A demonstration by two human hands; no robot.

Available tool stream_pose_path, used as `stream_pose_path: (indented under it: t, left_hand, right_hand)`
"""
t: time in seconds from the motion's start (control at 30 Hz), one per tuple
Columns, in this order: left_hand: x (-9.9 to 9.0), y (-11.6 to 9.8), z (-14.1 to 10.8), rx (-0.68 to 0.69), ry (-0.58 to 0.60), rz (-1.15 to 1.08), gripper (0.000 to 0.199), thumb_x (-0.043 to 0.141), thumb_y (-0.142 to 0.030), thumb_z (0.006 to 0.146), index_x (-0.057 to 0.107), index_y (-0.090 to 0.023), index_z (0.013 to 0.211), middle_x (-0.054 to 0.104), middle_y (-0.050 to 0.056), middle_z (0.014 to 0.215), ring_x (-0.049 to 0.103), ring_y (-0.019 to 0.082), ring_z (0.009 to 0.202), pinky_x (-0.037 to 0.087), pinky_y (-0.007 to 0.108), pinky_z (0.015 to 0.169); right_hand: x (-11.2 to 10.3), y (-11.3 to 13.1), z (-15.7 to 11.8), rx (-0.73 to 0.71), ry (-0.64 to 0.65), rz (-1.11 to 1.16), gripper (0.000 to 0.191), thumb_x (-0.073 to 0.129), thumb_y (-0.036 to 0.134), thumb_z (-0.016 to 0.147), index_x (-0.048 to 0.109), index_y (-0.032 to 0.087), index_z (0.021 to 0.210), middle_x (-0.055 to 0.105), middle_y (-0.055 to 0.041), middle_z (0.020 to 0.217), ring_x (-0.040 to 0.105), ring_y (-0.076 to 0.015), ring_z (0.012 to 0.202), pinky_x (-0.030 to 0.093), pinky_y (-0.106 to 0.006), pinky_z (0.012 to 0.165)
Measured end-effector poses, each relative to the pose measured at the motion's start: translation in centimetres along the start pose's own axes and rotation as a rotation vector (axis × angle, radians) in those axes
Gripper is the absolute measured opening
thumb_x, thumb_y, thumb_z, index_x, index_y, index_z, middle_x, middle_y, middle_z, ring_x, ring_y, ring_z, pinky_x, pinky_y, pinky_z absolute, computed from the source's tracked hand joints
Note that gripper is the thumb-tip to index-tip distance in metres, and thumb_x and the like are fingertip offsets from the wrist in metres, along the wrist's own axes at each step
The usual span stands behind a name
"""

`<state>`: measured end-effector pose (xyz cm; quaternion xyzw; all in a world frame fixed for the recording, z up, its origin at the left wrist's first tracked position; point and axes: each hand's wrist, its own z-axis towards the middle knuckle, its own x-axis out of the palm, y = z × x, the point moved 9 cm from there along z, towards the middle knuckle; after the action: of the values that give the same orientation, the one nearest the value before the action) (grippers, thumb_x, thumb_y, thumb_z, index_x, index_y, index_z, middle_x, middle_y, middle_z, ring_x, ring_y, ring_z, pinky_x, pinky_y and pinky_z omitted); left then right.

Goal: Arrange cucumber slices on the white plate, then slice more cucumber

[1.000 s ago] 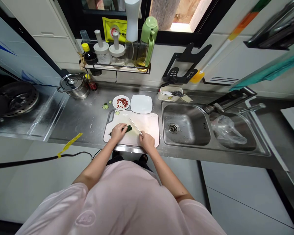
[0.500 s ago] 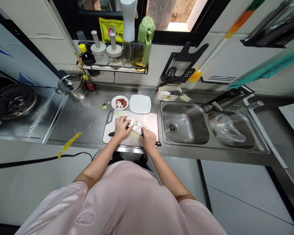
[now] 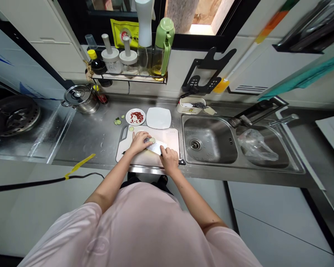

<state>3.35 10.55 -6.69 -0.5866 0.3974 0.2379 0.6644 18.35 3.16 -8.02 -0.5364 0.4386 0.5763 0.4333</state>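
Observation:
My right hand [image 3: 169, 160] is wrapped round the black handle of a kitchen knife [image 3: 156, 147], whose blade slants up and left over the white cutting board [image 3: 171, 135]. By the blade, the fingers and thumb of my left hand [image 3: 140, 142] close at the edge of a pale cucumber slice [image 3: 152, 140]. Beneath my left wrist pokes out the dark end of a cucumber [image 3: 124, 152]; the rest is hidden by hand and blade. Another cucumber slice [image 3: 131, 128] lies at the board's top left.
Behind the board stand a plate of chopped red pieces [image 3: 136, 117] and a square white plate [image 3: 158, 118]. Cucumber bits [image 3: 117, 121] lie on the steel counter. A sink [image 3: 211, 141] is at right, a lidded pot [image 3: 80, 99] at left, and a rack of bottles [image 3: 130, 76] above.
My left hand has shifted from pressing on the cucumber to the slice by the blade, its fingers drawn together. The blade now lies flatter and shows more. My right hand keeps its hold.

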Motion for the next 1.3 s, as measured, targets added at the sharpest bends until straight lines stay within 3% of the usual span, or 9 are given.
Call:
stream_pose_path:
  t: [0.13,0.23,0.3,0.4,0.5,0.6,0.77,1.0,1.3]
  left_hand:
    - [0.1,-0.1,0.0,-0.002,-0.063,-0.068,0.013,0.066,-0.034,0.076,0.066,-0.025,0.086,0.064,0.002,0.104,0.052,0.022,0.108,0.02,0.049,0.11]
    - [-0.2,0.8,-0.1,-0.038,-0.159,-0.148,0.008,0.063,-0.03,0.078,0.063,-0.023,0.08,0.065,0.0,0.09,0.057,0.018,0.093,0.037,0.036,0.097]
    - [-0.4,2.9,-0.2,-0.133,-0.245,-0.234,0.01,0.06,-0.031,0.079,0.062,-0.022,0.083,0.065,0.0,0.083,0.058,0.015,0.081,0.044,0.029,0.082]
    - [0.0,7.5,-0.4,-0.361,-0.343,-0.355,0.015,0.061,-0.033,0.078,0.061,-0.02,0.085,0.064,0.0,0.075,0.057,0.013,0.068,0.045,0.024,0.067]
    - [0.4,11.5,-0.3,-0.521,-0.372,-0.346,0.014,0.062,-0.026,0.075,0.063,-0.018,0.086,0.065,0.0,0.075,0.059,0.012,0.069,0.045,0.023,0.068]
    - [0.1,13.5,0.2,-0.589,-0.378,-0.272,0.018,0.058,-0.02,0.075,0.065,-0.018,0.092,0.065,0.001,0.075,0.059,0.013,0.07,0.044,0.023,0.069]
    - [-1.1,14.2,1.1,-0.641,-0.398,-0.123,0.028,0.054,-0.017,0.076,0.06,-0.018,0.104,0.066,0.001,0.078,0.059,0.014,0.074,0.043,0.024,0.073]
    - [-1.6,14.9,2.0,-0.687,-0.397,-0.019,0.028,0.051,-0.015,0.077,0.058,-0.021,0.103,0.067,0.004,0.087,0.059,0.017,0.079,0.041,0.027,0.074]
    - [-1.4,15.1,2.9,-0.612,-0.358,0.075,0.024,0.048,-0.013,0.078,0.063,-0.019,0.095,0.069,0.009,0.093,0.062,0.021,0.086,0.041,0.029,0.078]
  right_hand:
    - [0.6,-0.4,-0.3,0.018,0.026,0.006,0.041,0.054,0.027,0.087,0.052,0.02,0.127,0.056,-0.0073,0.089,0.044,-0.0193,0.079,0.024,-0.031,0.07]
    - [1.2,-1.2,-0.6,0.049,0.053,0.008,0.042,0.056,0.028,0.085,0.052,0.02,0.127,0.057,-0.0068,0.091,0.046,-0.0191,0.081,0.025,-0.031,0.071]
    - [1.6,-2.1,-1.0,0.084,0.069,0.007,0.043,0.057,0.028,0.085,0.052,0.021,0.127,0.058,-0.0065,0.092,0.048,-0.0193,0.082,0.026,-0.03,0.073]
    - [2.3,-3.5,-1.6,0.148,0.096,0.014,0.043,0.058,0.028,0.084,0.051,0.02,0.126,0.059,-0.0069,0.095,0.05,-0.0198,0.085,0.027,-0.03,0.074]
    - [2.9,-4.5,-2.0,0.192,0.124,0.037,0.044,0.057,0.028,0.085,0.05,0.02,0.127,0.06,-0.0069,0.098,0.052,-0.0201,0.088,0.029,-0.03,0.076]
    - [3.3,-4.8,-2.1,0.212,0.157,0.055,0.044,0.056,0.029,0.085,0.05,0.02,0.127,0.061,-0.0072,0.1,0.053,-0.0203,0.089,0.03,-0.03,0.076]
    - [3.6,-4.6,-2.2,0.218,0.189,0.067,0.043,0.055,0.029,0.086,0.05,0.021,0.128,0.061,-0.0076,0.1,0.053,-0.0203,0.089,0.031,-0.029,0.076]
    - [3.7,-4.6,-2.3,0.212,0.152,0.091,0.042,0.055,0.029,0.085,0.05,0.021,0.127,0.061,-0.0061,0.099,0.053,-0.0201,0.089,0.03,-0.029,0.076]
    - [3.8,-4.8,-2.2,0.225,0.171,0.098,0.042,0.054,0.029,0.086,0.05,0.022,0.127,0.061,-0.0061,0.101,0.053,-0.02,0.091,0.03,-0.029,0.077]
